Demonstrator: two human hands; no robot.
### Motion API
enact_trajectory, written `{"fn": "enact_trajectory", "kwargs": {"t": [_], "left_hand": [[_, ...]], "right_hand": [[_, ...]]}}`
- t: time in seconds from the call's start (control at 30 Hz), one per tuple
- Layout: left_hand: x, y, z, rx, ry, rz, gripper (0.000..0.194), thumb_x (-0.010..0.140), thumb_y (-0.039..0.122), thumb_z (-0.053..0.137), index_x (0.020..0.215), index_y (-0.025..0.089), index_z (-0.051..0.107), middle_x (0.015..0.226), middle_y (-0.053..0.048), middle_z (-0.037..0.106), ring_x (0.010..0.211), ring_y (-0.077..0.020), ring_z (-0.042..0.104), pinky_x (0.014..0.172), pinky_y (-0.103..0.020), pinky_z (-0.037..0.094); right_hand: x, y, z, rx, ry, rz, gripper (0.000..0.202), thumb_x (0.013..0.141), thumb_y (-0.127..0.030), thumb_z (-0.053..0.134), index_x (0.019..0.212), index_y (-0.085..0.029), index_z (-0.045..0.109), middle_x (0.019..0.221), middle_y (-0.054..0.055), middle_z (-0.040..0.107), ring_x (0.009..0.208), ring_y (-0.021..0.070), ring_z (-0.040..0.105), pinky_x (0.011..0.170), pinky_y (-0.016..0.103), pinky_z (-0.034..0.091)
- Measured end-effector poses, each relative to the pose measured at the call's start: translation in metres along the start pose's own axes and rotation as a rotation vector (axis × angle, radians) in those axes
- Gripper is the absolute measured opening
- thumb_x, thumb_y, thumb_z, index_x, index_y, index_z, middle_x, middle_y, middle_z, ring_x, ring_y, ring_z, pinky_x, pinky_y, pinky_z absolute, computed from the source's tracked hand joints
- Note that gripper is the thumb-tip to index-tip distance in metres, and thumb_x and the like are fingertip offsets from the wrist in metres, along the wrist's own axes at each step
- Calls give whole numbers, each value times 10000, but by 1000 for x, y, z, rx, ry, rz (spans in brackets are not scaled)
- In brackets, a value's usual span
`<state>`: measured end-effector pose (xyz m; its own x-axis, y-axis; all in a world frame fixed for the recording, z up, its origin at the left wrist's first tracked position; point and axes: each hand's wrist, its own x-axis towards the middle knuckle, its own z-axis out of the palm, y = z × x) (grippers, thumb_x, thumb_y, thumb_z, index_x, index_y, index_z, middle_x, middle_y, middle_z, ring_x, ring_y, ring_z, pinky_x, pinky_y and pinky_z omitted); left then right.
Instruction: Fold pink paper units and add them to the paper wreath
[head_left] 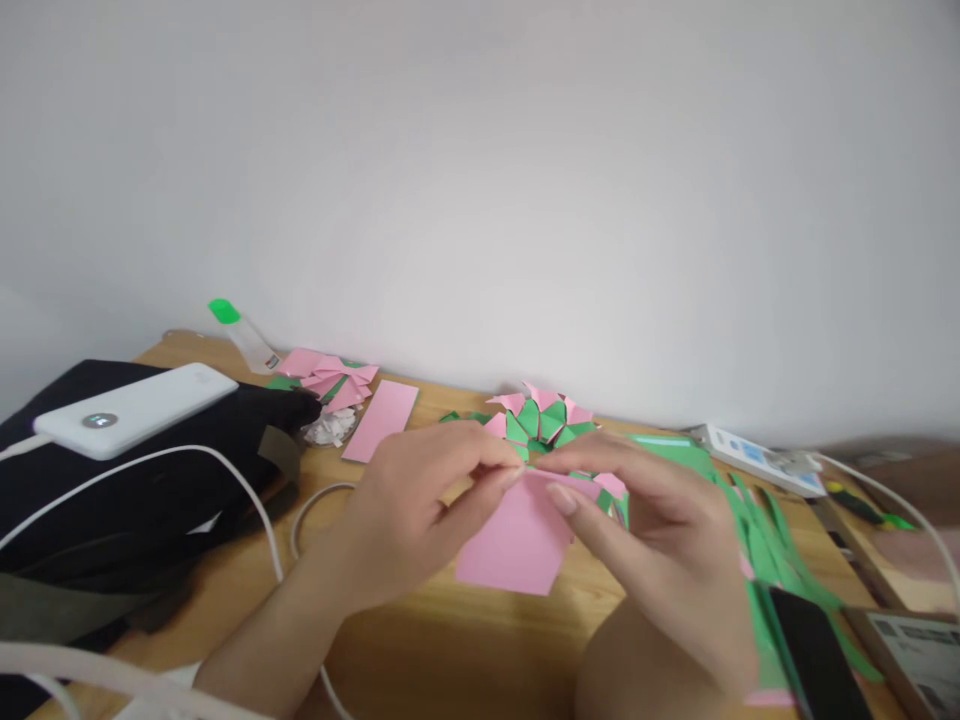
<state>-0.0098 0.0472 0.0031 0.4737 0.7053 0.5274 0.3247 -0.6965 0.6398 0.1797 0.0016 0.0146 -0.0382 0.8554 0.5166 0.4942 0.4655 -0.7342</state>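
A pink paper sheet [514, 540] hangs between my two hands above the wooden table. My left hand [442, 490] pinches its top edge between thumb and index finger. From the other side, my right hand [645, 520] holds the same top edge, with the thumb on the near face and the index finger behind. The edge looks folded over near the right thumb. Just beyond my hands stands a green and pink folded-paper piece [547, 420], partly hidden by them.
Left: a white power bank [135, 410] on a black bag [150, 530], cables, a glue bottle [247, 340], pink paper [382, 420]. Right: green strips [780, 545], a phone [814, 650], a power strip [761, 460]. A wall stands behind the table [450, 640].
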Motion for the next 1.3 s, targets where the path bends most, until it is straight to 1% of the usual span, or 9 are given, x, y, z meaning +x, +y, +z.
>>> {"fn": "enact_trajectory", "kwargs": {"t": [0.3, 0.5, 0.67, 0.73, 0.83, 0.97, 1.07, 1.17, 1.3], "left_hand": [[-1, 2, 2, -28, -5, 10, 121, 892, 138, 548, 835, 202, 634, 712, 51, 680, 634, -77, 616, 609, -180, 454], [-2, -7, -7, -23, 261, -124, 105, 885, 157, 593, 843, 223, 664, 728, 49, 729, 661, -96, 668, 661, -196, 528], [0, -5, -4, -491, -108, -358, 332, 821, 406, 681, 1066, 181, 678, 994, -75, 753, 853, -220, 722, 701, -289, 593], [1, -4, -2, -578, -149, -353, 374, 741, 368, 762, 1059, 188, 683, 1008, -69, 749, 858, -220, 715, 704, -286, 593], [2, -3, -2, -510, 76, -329, 135, 740, 208, 755, 866, 201, 706, 834, -7, 741, 738, -155, 689, 658, -237, 569], [0, -5, -3, -535, 348, -312, 38, 808, 214, 718, 772, 221, 711, 750, 19, 722, 684, -133, 659, 616, -230, 540], [-2, -8, -5, -646, 264, -194, 254, 892, 471, 604, 852, 270, 753, 827, 1, 717, 733, -144, 648, 628, -256, 536], [-2, -9, -6, -650, 150, -74, 389, 895, 585, 516, 1008, 304, 760, 1064, -45, 681, 980, -207, 629, 804, -329, 548], [-1, -5, -2, -596, 80, -94, 547, 774, 579, 687, 1253, 321, 633, 1255, -70, 605, 1160, -256, 569, 940, -368, 514]], "right_hand": [[0, -4, -4, -179, -52, -59, 133, 852, -103, 611, 791, -215, 649, 710, -25, 698, 641, 122, 617, 605, 260, 474], [-10, 7, -9, -102, 233, 155, 61, 857, -211, 671, 813, -247, 690, 705, -13, 674, 603, 123, 577, 524, 238, 447], [-4, 12, 8, 101, 474, 306, 66, 823, -300, 720, 814, -234, 717, 674, 1, 690, 574, 123, 601, 480, 223, 472], [0, 13, 12, 158, 548, 331, 85, 825, -311, 715, 837, -228, 703, 616, -13, 666, 500, 105, 559, 430, 211, 450], [2, 16, 7, 270, 429, 342, 127, 827, -295, 708, 920, -227, 652, 611, -21, 661, 489, 112, 558, 447, 229, 480], [1, 16, -1, 347, -13, 391, 298, 844, -308, 682, 1113, -231, 582, 653, -19, 665, 529, 132, 595, 456, 240, 495], [1, 13, 2, 354, -194, 408, 179, 867, -336, 652, 989, -205, 637, 600, -31, 631, 442, 93, 536, 418, 214, 438], [3, 10, 8, 433, -162, 385, 145, 888, -346, 624, 877, -202, 639, 596, -31, 629, 431, 79, 510, 435, 215, 440], [5, 6, 15, 441, -93, 379, 164, 874, -358, 633, 830, -203, 600, 566, -31, 611, 440, 87, 503, 422, 214, 431]]}}
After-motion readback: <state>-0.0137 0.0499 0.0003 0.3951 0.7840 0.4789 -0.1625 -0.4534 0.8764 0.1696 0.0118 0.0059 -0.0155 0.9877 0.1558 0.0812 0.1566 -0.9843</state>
